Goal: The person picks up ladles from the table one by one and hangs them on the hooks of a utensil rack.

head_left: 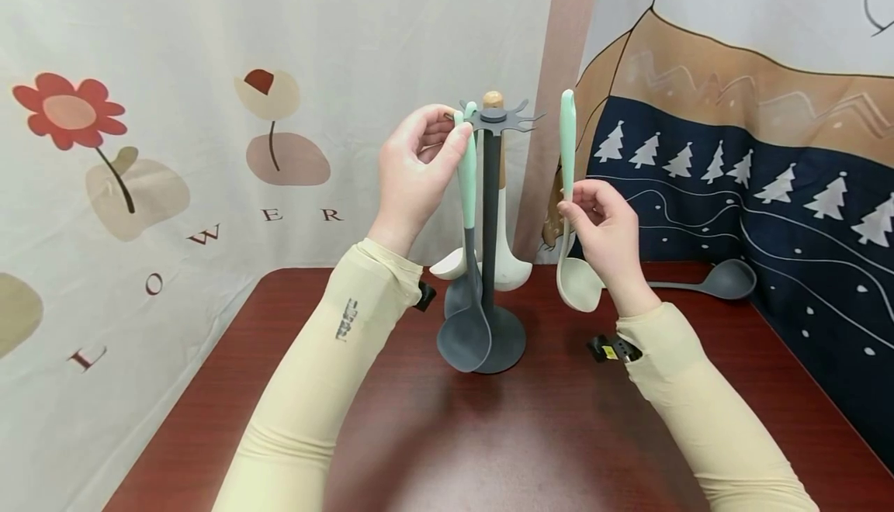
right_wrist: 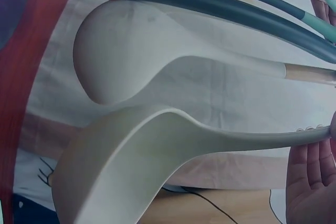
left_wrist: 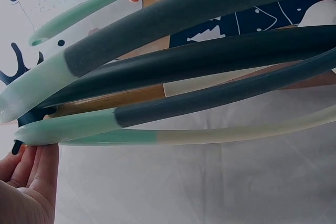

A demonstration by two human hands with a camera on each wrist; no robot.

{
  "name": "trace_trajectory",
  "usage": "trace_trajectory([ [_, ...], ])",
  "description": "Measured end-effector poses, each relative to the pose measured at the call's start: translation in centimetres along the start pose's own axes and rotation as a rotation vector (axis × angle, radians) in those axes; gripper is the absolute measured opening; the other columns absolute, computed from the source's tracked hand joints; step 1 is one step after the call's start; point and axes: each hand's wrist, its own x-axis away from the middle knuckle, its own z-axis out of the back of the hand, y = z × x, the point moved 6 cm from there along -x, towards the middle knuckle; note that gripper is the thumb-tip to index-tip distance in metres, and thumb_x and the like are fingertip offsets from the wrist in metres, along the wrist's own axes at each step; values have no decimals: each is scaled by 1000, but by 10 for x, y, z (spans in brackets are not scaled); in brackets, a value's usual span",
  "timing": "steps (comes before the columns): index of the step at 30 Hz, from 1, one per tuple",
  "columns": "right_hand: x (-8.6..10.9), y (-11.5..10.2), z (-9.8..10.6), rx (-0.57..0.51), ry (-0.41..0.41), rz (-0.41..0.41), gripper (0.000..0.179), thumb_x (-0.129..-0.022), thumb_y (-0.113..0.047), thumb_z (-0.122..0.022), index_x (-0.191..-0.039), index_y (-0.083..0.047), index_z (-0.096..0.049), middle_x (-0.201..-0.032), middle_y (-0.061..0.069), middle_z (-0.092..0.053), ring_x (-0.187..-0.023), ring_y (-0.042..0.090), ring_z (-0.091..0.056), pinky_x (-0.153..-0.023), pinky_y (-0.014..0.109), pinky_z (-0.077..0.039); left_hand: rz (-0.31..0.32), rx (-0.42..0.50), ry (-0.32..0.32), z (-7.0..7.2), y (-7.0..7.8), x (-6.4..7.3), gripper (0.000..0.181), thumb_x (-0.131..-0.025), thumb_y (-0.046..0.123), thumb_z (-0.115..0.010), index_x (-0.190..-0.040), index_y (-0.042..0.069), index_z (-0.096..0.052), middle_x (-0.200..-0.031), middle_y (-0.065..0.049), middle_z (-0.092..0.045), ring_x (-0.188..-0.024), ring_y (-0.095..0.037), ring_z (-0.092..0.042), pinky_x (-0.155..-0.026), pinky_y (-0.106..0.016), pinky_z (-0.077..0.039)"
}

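Observation:
A dark grey utensil stand [head_left: 508, 341] with hooked arms at its top stands upright on the table. My left hand [head_left: 422, 163] is raised at its hooks, thumb and fingers pinching the green handle top of a grey ladle [head_left: 463, 341] that hangs at the front left. To the right of the stand, apart from it, my right hand [head_left: 606, 236] holds a cream ladle [right_wrist: 121, 166] below its green handle, bowl down. Also hanging are another grey utensil [left_wrist: 226, 93], a cream one [head_left: 448, 265], and a white ladle [right_wrist: 121, 51] with a wooden handle. Where the left fingertips touch is partly hidden.
A grey spoon-like utensil [head_left: 729, 279] lies at the table's back right, its handle end hidden behind the right hand. Printed curtains [head_left: 349, 46] hang close behind the dark red wooden table [head_left: 545, 434].

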Motion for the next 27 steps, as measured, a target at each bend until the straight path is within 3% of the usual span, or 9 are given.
trace_trajectory([
  [5, 1, 0, -6, -7, -22, -8, 21, -91, 1, -69, -110, 7, -65, -94, 3, -64, -82, 10, -59, -76, 17, -51, -20, -10, 0, 0, 1, 0, 26, -91, 14, -70, -110, -4, -66, -101, -12, -67, -91, -19, -65, -86, -31, -54],
  [9, 1, -1, -10, -11, -36, -14, 21, -91, -2, -70, -110, 6, -66, -95, 11, -64, -82, 12, -58, -76, 17, -50, -1, -14, 0, 0, 1, 0, 26, -91, 15, -70, -109, -3, -66, -102, -12, -67, -93, -19, -65, -86, -30, -54],
  [23, 3, 2, -20, 30, -69, -35, 19, -90, 7, -68, -108, 11, -64, -95, 21, -62, -80, 8, -54, -72, 15, -47, 4, -14, 0, 1, -2, -1, 25, -92, 16, -68, -109, -2, -66, -101, -12, -67, -93, -19, -65, -87, -29, -53],
  [27, 4, 2, -24, 16, -92, -48, 20, -91, 3, -68, -109, 9, -65, -95, 19, -63, -81, 10, -55, -73, 15, -49, 5, -23, 1, 1, -2, 0, 25, -92, 17, -68, -109, -2, -66, -102, -12, -67, -93, -18, -65, -87, -29, -53],
])
